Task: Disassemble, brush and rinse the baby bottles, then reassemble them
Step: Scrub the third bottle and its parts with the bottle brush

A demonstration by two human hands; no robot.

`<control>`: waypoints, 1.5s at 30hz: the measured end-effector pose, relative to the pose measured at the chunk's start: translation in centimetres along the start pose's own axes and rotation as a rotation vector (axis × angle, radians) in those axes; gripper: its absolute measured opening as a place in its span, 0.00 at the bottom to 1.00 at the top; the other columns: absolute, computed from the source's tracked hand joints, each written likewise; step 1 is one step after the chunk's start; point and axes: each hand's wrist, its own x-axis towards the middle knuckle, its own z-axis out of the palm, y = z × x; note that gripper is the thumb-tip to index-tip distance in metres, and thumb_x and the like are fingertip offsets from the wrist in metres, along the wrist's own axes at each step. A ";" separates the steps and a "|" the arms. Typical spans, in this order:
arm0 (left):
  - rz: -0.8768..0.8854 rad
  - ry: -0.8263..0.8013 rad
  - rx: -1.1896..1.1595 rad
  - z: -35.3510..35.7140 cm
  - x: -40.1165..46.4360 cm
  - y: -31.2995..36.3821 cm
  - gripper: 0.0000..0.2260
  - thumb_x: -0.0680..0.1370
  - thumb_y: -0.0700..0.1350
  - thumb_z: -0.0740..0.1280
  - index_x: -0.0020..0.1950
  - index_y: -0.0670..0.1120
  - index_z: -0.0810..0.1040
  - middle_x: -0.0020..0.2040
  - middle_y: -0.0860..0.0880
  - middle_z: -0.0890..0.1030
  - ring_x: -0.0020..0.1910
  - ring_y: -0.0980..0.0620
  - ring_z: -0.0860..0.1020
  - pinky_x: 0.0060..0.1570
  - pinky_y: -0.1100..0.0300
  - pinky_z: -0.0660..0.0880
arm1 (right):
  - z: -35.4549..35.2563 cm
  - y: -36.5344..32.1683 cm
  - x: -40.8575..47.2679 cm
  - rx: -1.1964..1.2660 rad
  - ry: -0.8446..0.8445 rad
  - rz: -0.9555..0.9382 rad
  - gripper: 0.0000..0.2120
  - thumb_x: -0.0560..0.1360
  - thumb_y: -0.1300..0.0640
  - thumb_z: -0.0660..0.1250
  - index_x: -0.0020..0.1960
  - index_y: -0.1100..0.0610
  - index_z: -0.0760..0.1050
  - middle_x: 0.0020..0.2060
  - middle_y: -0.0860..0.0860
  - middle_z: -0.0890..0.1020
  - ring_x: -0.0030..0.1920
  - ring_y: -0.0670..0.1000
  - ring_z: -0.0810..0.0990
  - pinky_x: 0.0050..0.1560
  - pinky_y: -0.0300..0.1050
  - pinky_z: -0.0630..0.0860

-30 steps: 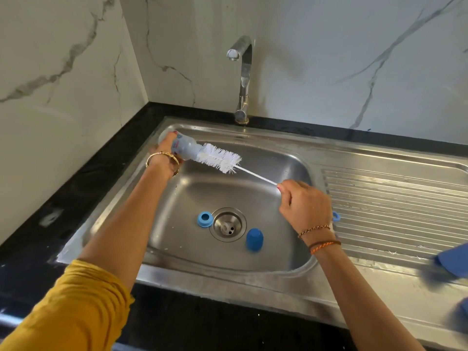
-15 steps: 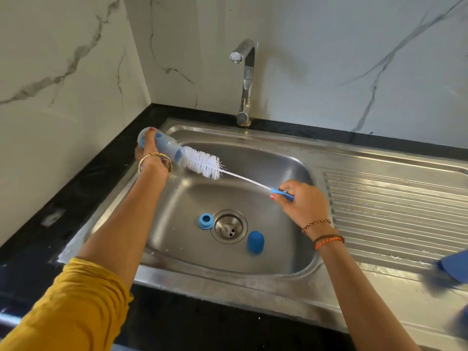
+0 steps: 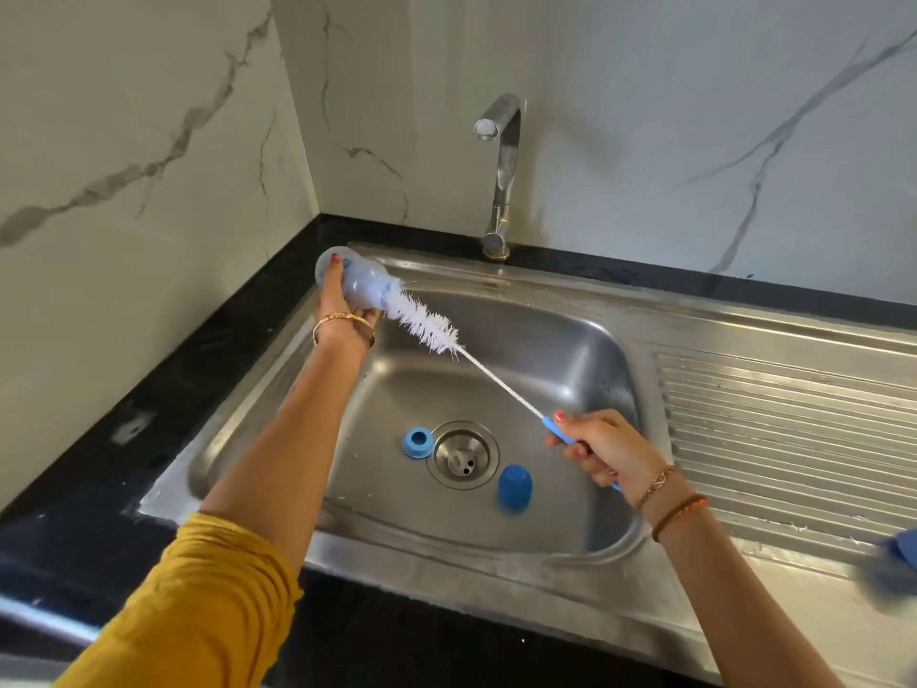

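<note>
Two hands work above the steel sink (image 3: 556, 300). The left hand (image 3: 342, 302) has its grip wrapped round a pale baby bottle (image 3: 360, 285), held tilted over the basin's back-left corner, mouth pointing down to the right. The right hand (image 3: 605, 451) has its grip curled on the blue handle of a bottle brush (image 3: 426, 325), whose white bristles sit mostly outside the bottle mouth. On the basin floor, a blue ring (image 3: 418, 442) and a blue cap (image 3: 514, 488) flank the drain (image 3: 462, 455)
</note>
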 end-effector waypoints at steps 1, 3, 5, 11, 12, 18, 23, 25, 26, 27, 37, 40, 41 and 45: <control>0.000 0.001 0.029 0.3 -0.1 0.2 0.14 0.73 0.52 0.70 0.51 0.44 0.73 0.51 0.46 0.78 0.42 0.48 0.80 0.46 0.53 0.80 | 0.0 0.1 0.1 -0.077 0.043 -0.088 0.15 0.76 0.51 0.65 0.36 0.58 0.78 0.22 0.46 0.68 0.19 0.41 0.61 0.18 0.31 0.56; -0.008 0.035 0.105 0.8 0.2 0.7 0.22 0.74 0.54 0.69 0.62 0.45 0.70 0.54 0.46 0.77 0.45 0.47 0.78 0.54 0.50 0.77 | 0.3 0.2 0.0 -0.329 0.199 -0.355 0.11 0.71 0.53 0.71 0.37 0.60 0.78 0.24 0.48 0.71 0.23 0.43 0.66 0.23 0.31 0.62; -0.005 0.059 0.139 1.1 0.5 1.3 0.26 0.74 0.55 0.68 0.68 0.46 0.67 0.59 0.46 0.76 0.50 0.47 0.78 0.58 0.49 0.75 | 0.5 0.3 -0.1 -0.620 0.387 -0.598 0.07 0.70 0.57 0.72 0.41 0.61 0.79 0.26 0.50 0.74 0.26 0.47 0.70 0.27 0.35 0.66; 0.038 0.103 0.251 1.7 0.3 2.0 0.31 0.71 0.51 0.72 0.70 0.48 0.63 0.61 0.46 0.72 0.56 0.46 0.75 0.57 0.49 0.75 | 0.4 -0.1 -1.1 -1.220 1.053 -1.021 0.10 0.71 0.53 0.67 0.39 0.58 0.82 0.21 0.51 0.73 0.18 0.50 0.69 0.23 0.33 0.60; 0.041 0.098 0.273 1.7 0.4 2.0 0.30 0.71 0.50 0.72 0.70 0.47 0.63 0.60 0.46 0.72 0.57 0.47 0.75 0.57 0.50 0.76 | 0.5 0.1 -1.1 -1.196 1.034 -1.044 0.13 0.72 0.53 0.62 0.38 0.58 0.82 0.20 0.51 0.72 0.17 0.50 0.68 0.22 0.33 0.59; 0.141 0.000 0.370 2.3 0.8 2.6 0.27 0.73 0.42 0.69 0.70 0.43 0.64 0.56 0.42 0.75 0.46 0.49 0.76 0.42 0.56 0.77 | 1.8 0.0 -1.0 0.003 0.056 -0.062 0.16 0.76 0.51 0.63 0.32 0.56 0.78 0.19 0.48 0.64 0.20 0.45 0.59 0.21 0.34 0.57; 0.082 0.053 0.389 1.2 1.1 1.6 0.29 0.72 0.47 0.71 0.70 0.48 0.64 0.58 0.44 0.72 0.51 0.49 0.75 0.47 0.56 0.73 | 0.6 -0.4 -0.5 -0.078 0.040 -0.110 0.09 0.72 0.49 0.69 0.38 0.53 0.78 0.18 0.44 0.69 0.17 0.41 0.61 0.17 0.31 0.56; 0.073 0.088 0.410 1.0 1.3 1.3 0.29 0.73 0.49 0.69 0.71 0.47 0.63 0.62 0.45 0.71 0.55 0.48 0.74 0.52 0.57 0.73 | 0.4 -0.6 -0.6 -0.259 0.215 -0.340 0.07 0.69 0.54 0.73 0.39 0.54 0.77 0.21 0.45 0.74 0.22 0.44 0.72 0.22 0.34 0.67; 0.076 0.103 0.433 0.9 1.5 1.2 0.30 0.72 0.51 0.69 0.71 0.47 0.63 0.62 0.46 0.71 0.55 0.48 0.73 0.54 0.57 0.73 | 0.3 -0.6 -0.7 -0.405 0.346 -0.486 0.06 0.69 0.56 0.73 0.40 0.56 0.77 0.23 0.48 0.76 0.26 0.47 0.75 0.26 0.37 0.71; 0.073 0.117 0.447 1.0 1.6 1.2 0.31 0.72 0.52 0.69 0.71 0.47 0.62 0.61 0.46 0.71 0.55 0.48 0.73 0.56 0.56 0.73 | 0.3 -0.4 -0.7 -0.577 0.486 -0.614 0.05 0.70 0.58 0.72 0.40 0.57 0.77 0.25 0.50 0.78 0.28 0.51 0.77 0.29 0.40 0.72; -0.055 -0.106 0.026 1.4 0.4 0.8 0.17 0.73 0.50 0.69 0.54 0.40 0.72 0.41 0.43 0.82 0.40 0.48 0.82 0.42 0.54 0.79 | 0.4 -1.1 -0.8 0.154 0.000 0.059 0.16 0.79 0.51 0.60 0.38 0.59 0.77 0.19 0.45 0.67 0.16 0.40 0.58 0.16 0.31 0.53; -0.030 -0.036 0.108 1.4 0.5 0.3 0.18 0.76 0.51 0.65 0.61 0.43 0.70 0.60 0.44 0.78 0.57 0.48 0.78 0.43 0.59 0.76 | 0.8 -0.7 -0.7 -0.088 0.109 -0.161 0.10 0.75 0.51 0.67 0.39 0.56 0.78 0.23 0.48 0.71 0.18 0.42 0.64 0.19 0.31 0.59; 0.005 0.001 0.206 1.3 0.6 0.1 0.19 0.76 0.52 0.64 0.64 0.45 0.70 0.65 0.45 0.74 0.62 0.49 0.75 0.43 0.61 0.75 | 1.2 -0.5 -0.7 -0.210 0.196 -0.296 0.07 0.72 0.53 0.70 0.40 0.56 0.78 0.24 0.48 0.74 0.21 0.42 0.69 0.21 0.30 0.63; -0.029 0.108 0.286 1.1 1.0 0.2 0.30 0.74 0.57 0.66 0.72 0.45 0.64 0.67 0.46 0.71 0.61 0.48 0.74 0.51 0.59 0.74 | 1.8 0.6 -0.6 -0.869 0.675 -0.777 0.04 0.70 0.61 0.72 0.39 0.62 0.79 0.29 0.53 0.78 0.27 0.54 0.75 0.26 0.40 0.70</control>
